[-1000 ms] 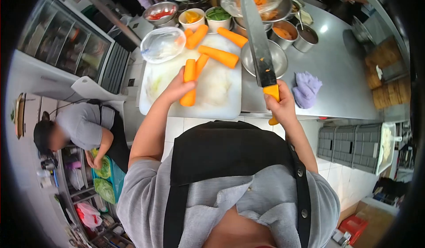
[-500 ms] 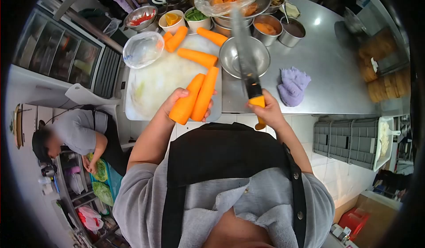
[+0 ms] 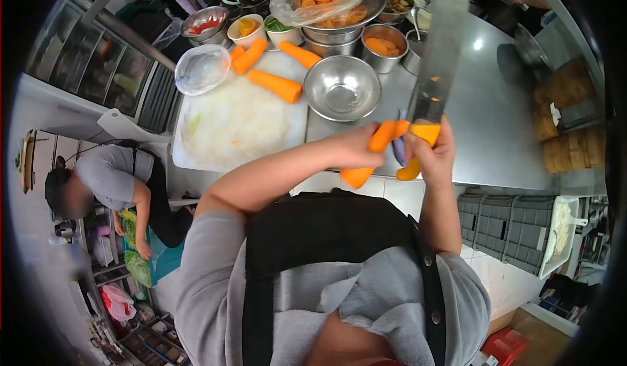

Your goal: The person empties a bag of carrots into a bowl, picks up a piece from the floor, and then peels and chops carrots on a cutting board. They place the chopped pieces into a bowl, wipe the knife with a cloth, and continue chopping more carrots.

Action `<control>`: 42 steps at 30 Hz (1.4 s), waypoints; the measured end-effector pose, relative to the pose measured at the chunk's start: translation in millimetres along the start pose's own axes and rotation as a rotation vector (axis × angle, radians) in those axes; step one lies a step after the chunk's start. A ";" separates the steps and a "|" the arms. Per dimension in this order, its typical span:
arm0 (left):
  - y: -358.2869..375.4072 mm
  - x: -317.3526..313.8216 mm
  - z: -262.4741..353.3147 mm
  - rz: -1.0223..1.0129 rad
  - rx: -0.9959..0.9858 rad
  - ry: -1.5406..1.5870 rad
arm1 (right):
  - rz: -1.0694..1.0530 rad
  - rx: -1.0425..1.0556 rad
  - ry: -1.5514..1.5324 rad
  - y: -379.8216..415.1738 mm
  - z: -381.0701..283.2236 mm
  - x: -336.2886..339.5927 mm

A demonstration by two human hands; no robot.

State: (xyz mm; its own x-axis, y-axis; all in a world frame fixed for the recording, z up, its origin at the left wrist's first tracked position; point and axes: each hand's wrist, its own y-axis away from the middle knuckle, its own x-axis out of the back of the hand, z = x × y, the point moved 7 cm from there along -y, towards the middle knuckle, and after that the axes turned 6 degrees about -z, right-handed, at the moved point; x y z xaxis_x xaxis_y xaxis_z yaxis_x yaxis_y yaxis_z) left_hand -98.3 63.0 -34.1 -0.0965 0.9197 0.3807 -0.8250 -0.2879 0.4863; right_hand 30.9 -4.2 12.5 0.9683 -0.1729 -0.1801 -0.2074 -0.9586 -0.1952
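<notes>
My left hand (image 3: 356, 149) reaches across to the right of the cutting board (image 3: 196, 137), closed round peeled carrots (image 3: 384, 135). Close beside it, my right hand (image 3: 436, 153) grips the yellow handle of a large knife (image 3: 444, 59), its wide blade pointing up and away with orange bits on it. The carrots' upper end lies close to the handle; whether they touch I cannot tell. A steel bowl (image 3: 342, 90) stands just beyond my left hand. More peeled carrots (image 3: 275, 86) lie at the board's far side. A purple cloth (image 3: 400, 145) is mostly hidden behind my hands.
Bowls of cut food and a bag of carrot slices (image 3: 320, 0) line the back. A clear plastic container (image 3: 202, 70) sits at the board's far left corner. At the left another person (image 3: 111, 176) bends over green vegetables. Grey crates (image 3: 506, 225) stand at the right.
My left hand has moved right with the carrots, off the board and towards the knife. My right hand has shifted right with the knife. The other person's hands have moved apart.
</notes>
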 end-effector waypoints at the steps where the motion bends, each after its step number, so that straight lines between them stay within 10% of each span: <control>1: -16.1 4.7 16.9 0.081 0.002 -0.114 | 0.036 0.021 0.022 7.0 -8.1 8.4; 14: -179.1 39.9 5.5 0.533 0.355 -0.906 | 0.262 -0.102 0.092 87.4 -23.4 61.9; 18: -162.7 4.4 43.4 0.606 -0.328 -0.852 | 0.321 -0.116 0.123 93.8 -24.1 62.6; 20: -117.9 -38.6 72.6 0.270 -0.440 -0.866 | 0.332 -0.093 0.100 93.3 -24.6 57.4; 26: -120.5 -84.4 13.4 0.258 -0.521 -0.923 | 0.249 -0.069 0.079 80.4 -32.1 8.5; 33: 15.7 -74.8 -16.3 0.003 -0.409 0.026 | 0.137 -0.095 0.090 76.6 -18.4 -53.0; 42: 178.0 21.2 -113.2 0.335 -0.688 1.296 | 0.045 -0.110 0.100 69.3 -1.8 -141.6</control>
State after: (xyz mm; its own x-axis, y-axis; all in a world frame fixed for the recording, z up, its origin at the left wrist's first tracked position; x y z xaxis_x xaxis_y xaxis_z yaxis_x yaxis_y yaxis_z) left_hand -310.2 61.6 -28.5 -0.4367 0.5363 -0.7222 -0.7228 -0.6872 -0.0732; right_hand -120.4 -46.6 26.2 0.9687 -0.2322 -0.0881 -0.2393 -0.9675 -0.0813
